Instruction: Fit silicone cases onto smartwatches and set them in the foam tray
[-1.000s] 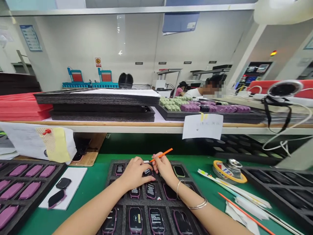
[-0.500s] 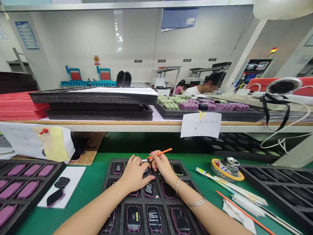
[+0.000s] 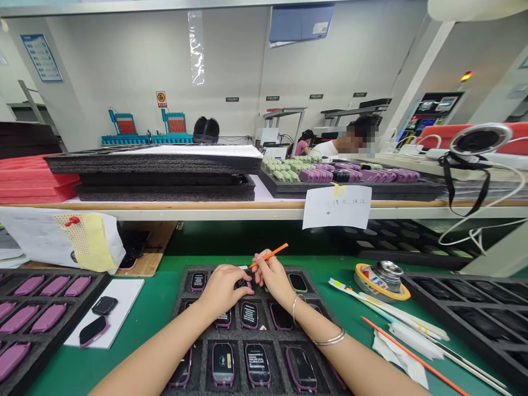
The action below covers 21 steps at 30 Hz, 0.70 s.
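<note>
A partly hidden watch (image 3: pixel 243 282) lies under the left hand (image 3: pixel 223 289) at the far row of the foam tray (image 3: pixel 231 335), lower centre of the frame; its curled fingers mask whether that grip clamps or merely steadies it. The right hand (image 3: pixel 270 278) pinches a slim orange stick (image 3: pixel 277 252), best guided lightly, I'd judge, with the watch kept still to spare its glossy face. Around them are rounded purple frames, coarse black foam and the smooth green bench (image 3: pixel 160 292), with a ring-shaped tape roll (image 3: pixel 405 292) at lower right.
</note>
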Available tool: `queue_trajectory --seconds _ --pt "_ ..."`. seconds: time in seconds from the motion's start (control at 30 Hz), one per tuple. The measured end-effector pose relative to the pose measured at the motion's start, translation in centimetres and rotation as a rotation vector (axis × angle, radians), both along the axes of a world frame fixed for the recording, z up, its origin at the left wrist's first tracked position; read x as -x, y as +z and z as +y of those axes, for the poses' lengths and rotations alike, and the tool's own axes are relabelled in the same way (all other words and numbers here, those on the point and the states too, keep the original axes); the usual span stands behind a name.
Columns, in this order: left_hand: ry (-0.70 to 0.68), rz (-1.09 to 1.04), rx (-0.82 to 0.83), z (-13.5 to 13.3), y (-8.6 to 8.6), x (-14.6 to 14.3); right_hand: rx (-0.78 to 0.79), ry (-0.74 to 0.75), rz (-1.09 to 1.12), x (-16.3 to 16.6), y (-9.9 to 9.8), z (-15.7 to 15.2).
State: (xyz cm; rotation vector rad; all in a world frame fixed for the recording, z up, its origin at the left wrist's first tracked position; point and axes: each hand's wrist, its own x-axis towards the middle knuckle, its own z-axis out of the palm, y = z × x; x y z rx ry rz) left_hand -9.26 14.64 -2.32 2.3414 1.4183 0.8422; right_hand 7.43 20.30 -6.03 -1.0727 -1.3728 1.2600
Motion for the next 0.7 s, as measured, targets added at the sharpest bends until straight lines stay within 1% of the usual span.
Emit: queue_trajectory --seconds 0.2,0.4,0.53,0.7 --pt "0.076 -0.067 0.071 -0.2 -0.4 0.4 -0.038 0.057 -0.121 0.5 0.0 -1.1" --pt "0.085 -0.072 0.102 0.0 -0.7 0.3 -0.083 0.074 -0.193 0.6 0.0 -1.1" --pt "0.107 -0.019 0.086 -0.4 -0.2 0.1 -0.106 0.094 -0.216 0.6 0.0 -1.1" --pt "0.222 0.108 0.028 -0.9 0.6 0.6 -0.118 0.08 -0.211 0.9 -0.2 -0.9"
